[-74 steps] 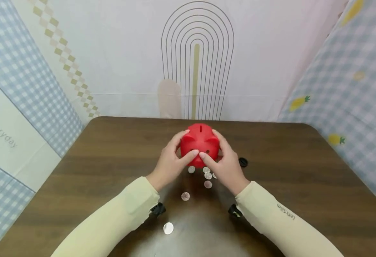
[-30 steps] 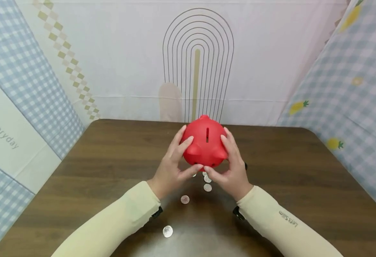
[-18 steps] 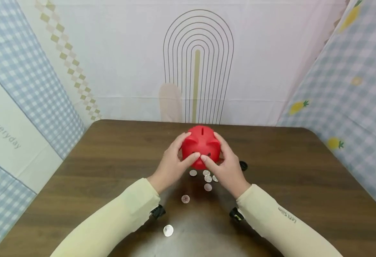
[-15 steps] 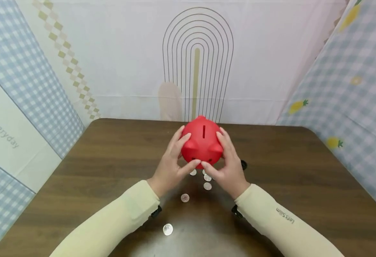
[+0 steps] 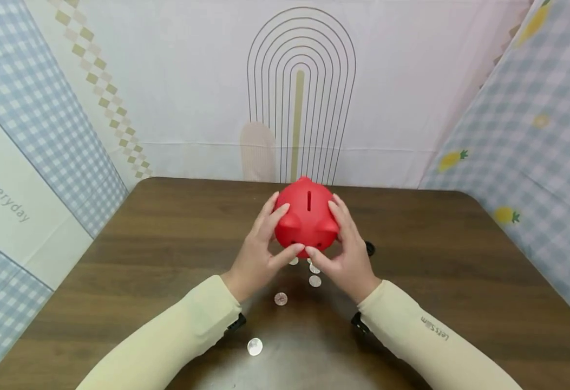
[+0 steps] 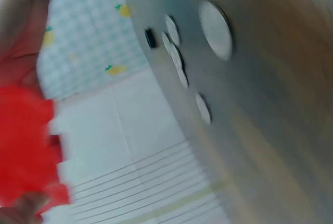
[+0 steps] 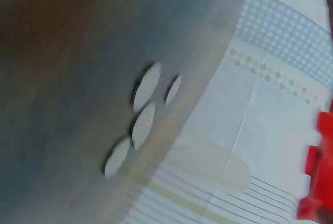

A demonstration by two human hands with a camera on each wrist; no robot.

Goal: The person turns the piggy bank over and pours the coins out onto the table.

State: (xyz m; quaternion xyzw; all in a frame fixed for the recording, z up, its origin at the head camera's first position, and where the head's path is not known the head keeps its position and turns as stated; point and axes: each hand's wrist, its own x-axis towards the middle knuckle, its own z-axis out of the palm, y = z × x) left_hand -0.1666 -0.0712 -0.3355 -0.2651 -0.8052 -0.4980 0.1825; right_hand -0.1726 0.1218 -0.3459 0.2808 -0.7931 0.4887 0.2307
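Note:
A red piggy bank (image 5: 306,225) is gripped from both sides, its slot facing up and its snout tipped toward me. My left hand (image 5: 255,254) curls round one flank; my right hand (image 5: 353,260) curls round the other. Both thumbs press near the snout, almost tip to tip. The wrist views show the bank (image 6: 23,146) raised off the table, blurred at the edge of each. Beneath and before it lie several silvery coins (image 5: 315,281), some partly hidden by the bank and right thumb. Two more, a coin (image 5: 281,299) and another coin (image 5: 254,346), lie nearer me.
A small round black cap (image 5: 370,248) lies just right of my right hand, partly covered by it. The brown wooden table (image 5: 177,227) ends at a rounded back edge before a patterned white cloth (image 5: 187,81). Checked cloths hang at both sides.
The bank rocks between both hands: its face shows 2.5 s and 0.6 s ago, while now it is tipped forward with the slot plainer. Visible coins on the table stay where they were.

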